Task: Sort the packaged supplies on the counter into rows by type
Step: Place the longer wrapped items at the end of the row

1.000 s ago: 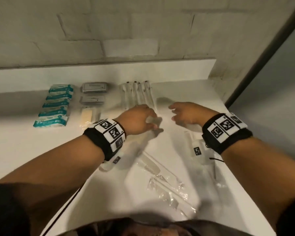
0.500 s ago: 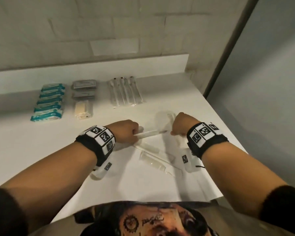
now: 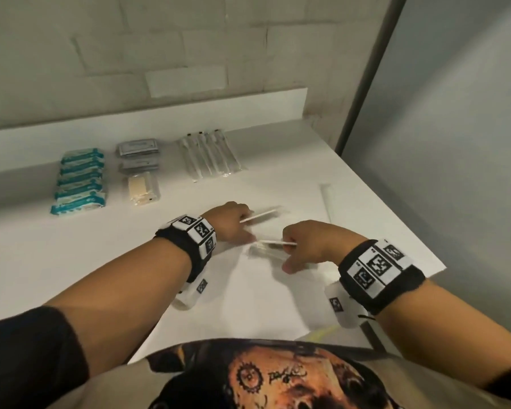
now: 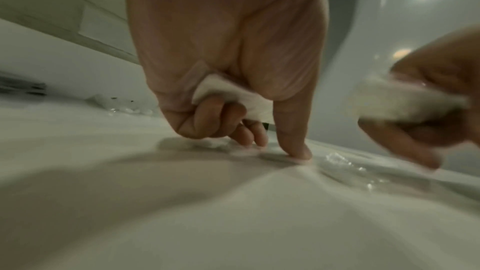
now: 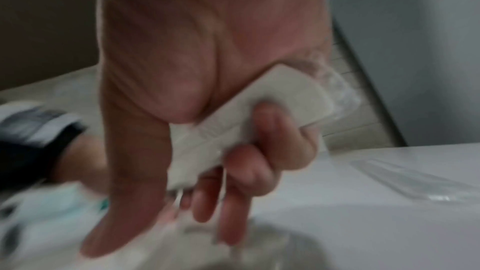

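My left hand (image 3: 240, 221) grips a long white wrapped stick (image 3: 261, 214) that points right; in the left wrist view its fingers (image 4: 233, 124) curl round the white stick (image 4: 228, 94) while the thumb tip touches the counter. My right hand (image 3: 295, 252) holds a second white wrapped stick (image 3: 278, 242), seen in the right wrist view as a flat white handle (image 5: 249, 122) in clear film inside the curled fingers (image 5: 262, 151). A clear-wrapped packet (image 3: 267, 253) lies on the counter between both hands.
Sorted rows stand at the back of the white counter (image 3: 71, 261): teal packets (image 3: 80, 181), grey packets (image 3: 137, 149), a beige packet (image 3: 142, 188) and clear-wrapped long items (image 3: 210, 156). One white wrapped piece (image 3: 326, 199) lies near the right edge.
Both hands have drawn closer together over the clear packet. The right hand now holds a white stick pointing left. The left keeps its stick.
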